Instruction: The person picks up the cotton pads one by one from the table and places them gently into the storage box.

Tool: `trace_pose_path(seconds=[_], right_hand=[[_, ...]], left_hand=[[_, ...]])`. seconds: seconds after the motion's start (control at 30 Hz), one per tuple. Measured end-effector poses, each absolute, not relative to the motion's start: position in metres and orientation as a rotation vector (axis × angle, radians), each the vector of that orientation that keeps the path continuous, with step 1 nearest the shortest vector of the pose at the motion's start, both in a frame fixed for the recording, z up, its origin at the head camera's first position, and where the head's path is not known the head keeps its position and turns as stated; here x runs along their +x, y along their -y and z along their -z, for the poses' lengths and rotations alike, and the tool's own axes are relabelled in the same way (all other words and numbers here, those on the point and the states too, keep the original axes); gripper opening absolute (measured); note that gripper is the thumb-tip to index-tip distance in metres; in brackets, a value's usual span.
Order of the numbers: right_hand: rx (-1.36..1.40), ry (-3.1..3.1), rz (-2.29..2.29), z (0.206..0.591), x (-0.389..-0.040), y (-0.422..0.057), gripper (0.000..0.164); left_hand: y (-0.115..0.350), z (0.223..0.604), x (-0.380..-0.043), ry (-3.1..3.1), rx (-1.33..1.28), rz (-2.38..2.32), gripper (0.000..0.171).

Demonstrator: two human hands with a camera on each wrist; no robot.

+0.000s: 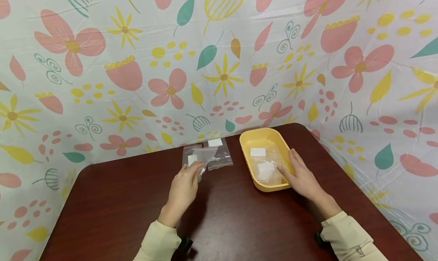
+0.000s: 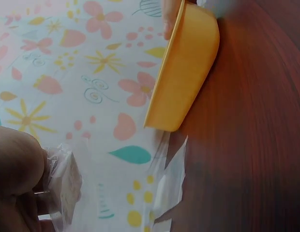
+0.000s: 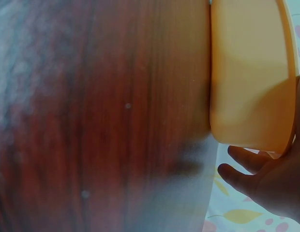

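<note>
Fingers of the left hand point(image 1: 183, 189) pinch a clear bag point(image 1: 202, 157); right hand point(image 1: 301, 177), fingers relaxed, steadies the yellow tray point(image 1: 247, 139) — best lifted slowly.

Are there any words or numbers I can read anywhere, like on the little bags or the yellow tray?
None can be read.
White label on the clear bag that the left hand pinches: blank as far as it shows.
White labels on the bags in the yellow tray, beside the right hand: no print shows.
Mark on the right sleeve cuff: too small and blurred to read.
Flowered cloth: pictures only, no letters.
</note>
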State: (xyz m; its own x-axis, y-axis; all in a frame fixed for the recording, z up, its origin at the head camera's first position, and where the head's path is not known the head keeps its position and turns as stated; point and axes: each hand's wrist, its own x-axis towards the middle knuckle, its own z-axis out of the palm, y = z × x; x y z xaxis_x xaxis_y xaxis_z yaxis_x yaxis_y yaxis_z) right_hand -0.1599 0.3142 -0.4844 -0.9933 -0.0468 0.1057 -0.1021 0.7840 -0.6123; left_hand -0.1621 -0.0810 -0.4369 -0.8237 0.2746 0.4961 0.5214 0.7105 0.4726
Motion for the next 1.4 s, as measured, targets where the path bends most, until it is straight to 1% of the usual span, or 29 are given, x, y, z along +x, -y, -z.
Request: trace_pose_path(seconds=[0.53,1.07,1.4], right_hand=[[0.129,2.878,-0.994,0.482,-0.161,-0.311,0.090],[0.140,2.861,-0.996,0.484,-0.160,-0.312,0.090],[0.150,2.854,-0.991,0.482,-0.161,-0.310,0.089]], left_hand=[[0.025,0.445,-0.188,2.570,-0.718,0.870,0.024],[-0.039,0.456,-0.203,2.590,-0.883,0.685,0.022],[-0.068,0.461,-0.212,2.624,-0.888,0.613,0.022]])
